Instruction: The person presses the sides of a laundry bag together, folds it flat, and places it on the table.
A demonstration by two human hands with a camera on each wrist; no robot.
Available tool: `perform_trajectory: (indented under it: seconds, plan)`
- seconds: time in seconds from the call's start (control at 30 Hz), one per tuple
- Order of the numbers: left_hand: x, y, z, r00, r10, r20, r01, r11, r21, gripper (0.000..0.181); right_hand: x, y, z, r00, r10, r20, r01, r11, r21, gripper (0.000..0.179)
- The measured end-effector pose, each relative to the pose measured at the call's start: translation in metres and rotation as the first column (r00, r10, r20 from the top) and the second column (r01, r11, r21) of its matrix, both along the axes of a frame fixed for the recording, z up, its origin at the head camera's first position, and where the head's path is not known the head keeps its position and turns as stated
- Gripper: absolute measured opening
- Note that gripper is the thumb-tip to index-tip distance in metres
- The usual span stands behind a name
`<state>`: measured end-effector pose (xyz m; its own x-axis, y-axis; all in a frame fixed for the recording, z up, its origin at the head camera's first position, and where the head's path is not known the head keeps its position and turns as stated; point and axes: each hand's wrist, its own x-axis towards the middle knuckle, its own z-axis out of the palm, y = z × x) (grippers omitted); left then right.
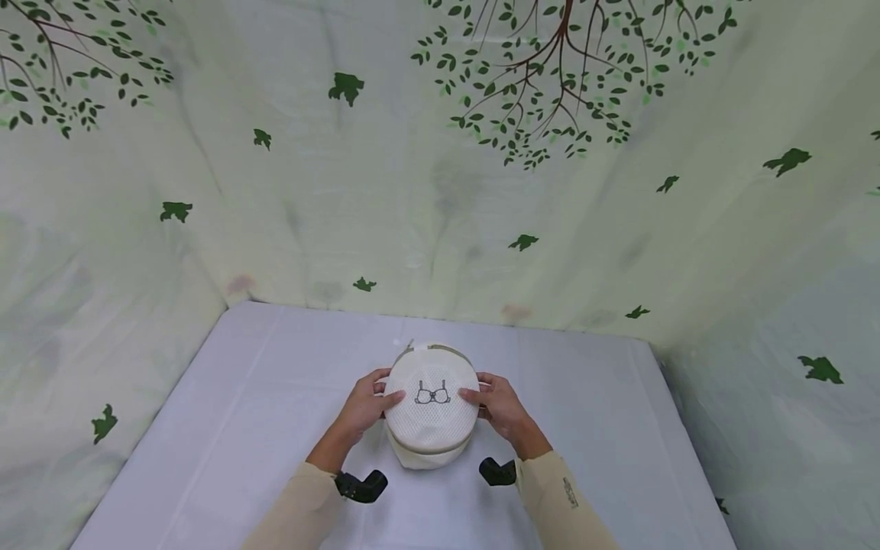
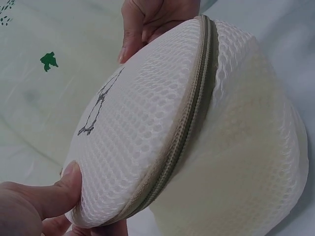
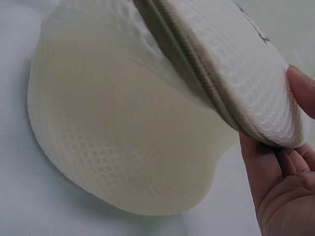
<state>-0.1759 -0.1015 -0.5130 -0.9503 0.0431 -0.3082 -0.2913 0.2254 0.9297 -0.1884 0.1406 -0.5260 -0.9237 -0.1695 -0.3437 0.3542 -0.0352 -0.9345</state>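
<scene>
Between both hands is a round white mesh bra laundry bag (image 1: 433, 428), its top printed with a black bra outline. A beige zipper (image 2: 189, 118) runs round the edge of the top and looks closed along the part the left wrist view shows. My left hand (image 1: 364, 401) grips the left edge, thumb on the top and fingers beneath. At the opposite edge my right hand (image 1: 500, 405) pinches the rim likewise, thumb above, fingers below. The top is tilted, and the soft mesh side (image 3: 118, 123) bulges below it. Something pale yellowish shows through the mesh.
A white cloth-covered table (image 1: 289, 382) lies under the bag. Pale curtains (image 1: 412, 191) printed with leaves and branches hang behind it and at both sides. Dark wrist-worn devices (image 1: 362, 486) sit by the cuffs of the beige sleeves.
</scene>
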Motion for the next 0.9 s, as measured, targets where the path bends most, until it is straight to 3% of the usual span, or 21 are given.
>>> perform_trajectory:
  seconds: [0.47,0.9]
  plan:
    - [-0.0043,-0.0048,-0.0026,0.999,-0.003,0.038,0.001,0.999,0.041,0.054,-0.008,-0.003,-0.0014,0.998,-0.06,0.021,0.061,0.997,-0.046,0.043]
    - [-0.0051,0.0021,-0.003,0.997,0.073,0.0,-0.073,0.995,-0.069,0.056,-0.0064,-0.0079,-0.0039,0.996,-0.084,0.02,0.085,0.996,-0.037,0.045]
